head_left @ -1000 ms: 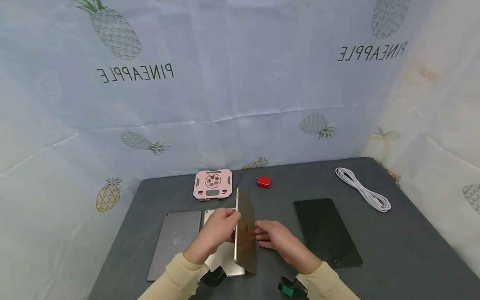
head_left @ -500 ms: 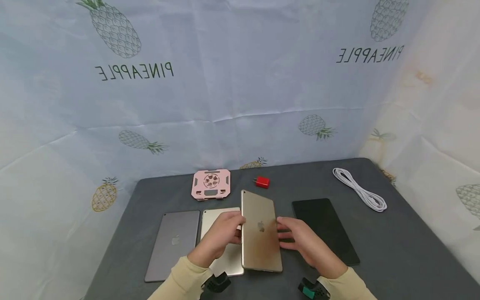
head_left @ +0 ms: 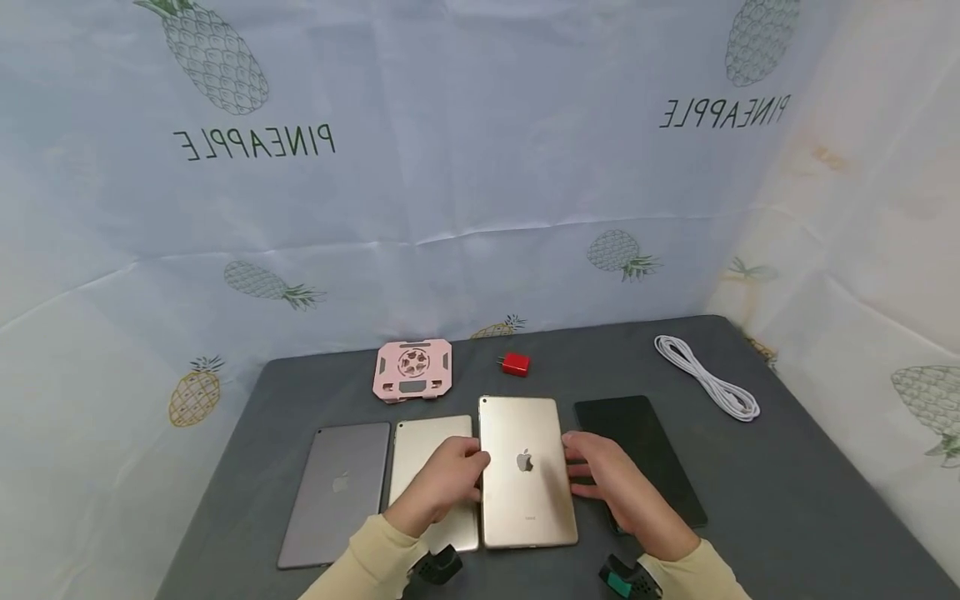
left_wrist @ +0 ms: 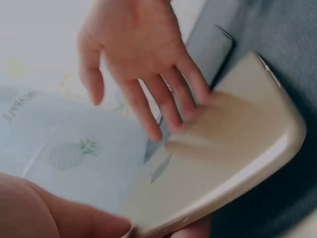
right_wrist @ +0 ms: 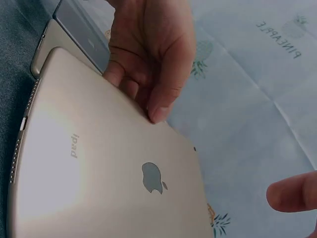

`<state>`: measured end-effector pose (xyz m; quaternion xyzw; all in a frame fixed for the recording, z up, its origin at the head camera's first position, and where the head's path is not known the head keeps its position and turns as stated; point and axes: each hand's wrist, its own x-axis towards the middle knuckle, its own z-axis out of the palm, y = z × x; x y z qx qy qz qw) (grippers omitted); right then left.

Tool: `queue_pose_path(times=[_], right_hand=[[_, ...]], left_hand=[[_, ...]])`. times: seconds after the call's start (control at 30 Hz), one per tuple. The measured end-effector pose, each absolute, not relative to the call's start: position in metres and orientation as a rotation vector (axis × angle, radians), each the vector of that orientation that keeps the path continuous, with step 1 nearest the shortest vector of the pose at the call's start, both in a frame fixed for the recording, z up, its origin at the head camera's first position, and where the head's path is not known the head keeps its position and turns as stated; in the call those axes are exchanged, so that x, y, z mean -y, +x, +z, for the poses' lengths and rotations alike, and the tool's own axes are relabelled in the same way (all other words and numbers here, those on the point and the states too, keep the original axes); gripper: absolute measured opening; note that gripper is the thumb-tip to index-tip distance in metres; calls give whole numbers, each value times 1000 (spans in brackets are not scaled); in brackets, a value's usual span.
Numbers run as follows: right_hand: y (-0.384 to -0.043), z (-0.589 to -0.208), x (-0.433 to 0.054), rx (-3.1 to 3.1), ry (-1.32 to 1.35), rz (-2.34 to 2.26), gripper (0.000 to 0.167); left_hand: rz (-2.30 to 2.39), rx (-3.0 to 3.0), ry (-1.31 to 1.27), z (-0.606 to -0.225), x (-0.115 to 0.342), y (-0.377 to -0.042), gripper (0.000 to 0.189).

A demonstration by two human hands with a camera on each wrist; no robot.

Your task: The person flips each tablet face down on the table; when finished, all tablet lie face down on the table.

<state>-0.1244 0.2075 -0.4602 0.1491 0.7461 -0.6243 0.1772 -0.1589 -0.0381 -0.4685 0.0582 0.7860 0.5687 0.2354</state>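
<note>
A gold tablet (head_left: 528, 500), back up with its apple logo showing, is gripped at its left edge by my left hand (head_left: 442, 475), thumb on the back and fingers beneath. The right wrist view shows that left hand (right_wrist: 153, 54) pinching the edge. Beside the tablet's right edge is my right hand (head_left: 611, 479). In the left wrist view the right hand (left_wrist: 143, 49) has its fingers extended over the gold back, thumb apart; whether they touch is unclear. Partly under my left hand lies a second gold tablet (head_left: 412, 442), with a grey tablet (head_left: 333, 500) to its left.
A black tablet (head_left: 637, 437) lies on the dark table (head_left: 780, 517), partly behind my right hand. Farther back are a pink perforated case (head_left: 388, 367), a red charger plug (head_left: 515, 364) and a bundled white cable (head_left: 708, 379). Pineapple-print cloth (head_left: 450, 183) hangs behind the table.
The gold tablet has turned from edge-on to back up and come lower, toward the table. My left hand has kept its edge; my right hand has shifted right with the tablet's right side.
</note>
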Motion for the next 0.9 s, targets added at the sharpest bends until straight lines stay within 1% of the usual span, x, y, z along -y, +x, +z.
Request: queue_pose_path(times=[0.27,0.43,0.63,0.9], right_hand=[[-125,-460,-204,-2179,414,-1736,70],[-124,-461,-200,-2217,391,-1719,69],[-122,-463,-196,-2331,333,-1642,69],[-120,-461,-190,-2396,331,-1574,68]], left_hand=[[1427,-2342,166,-476,39,-159,26],[1303,-2473,208,-475,37,-160,19],[1235,-2568,226,-473,35,-159,31],[1172,-2657,195,-472,29,-153,36]])
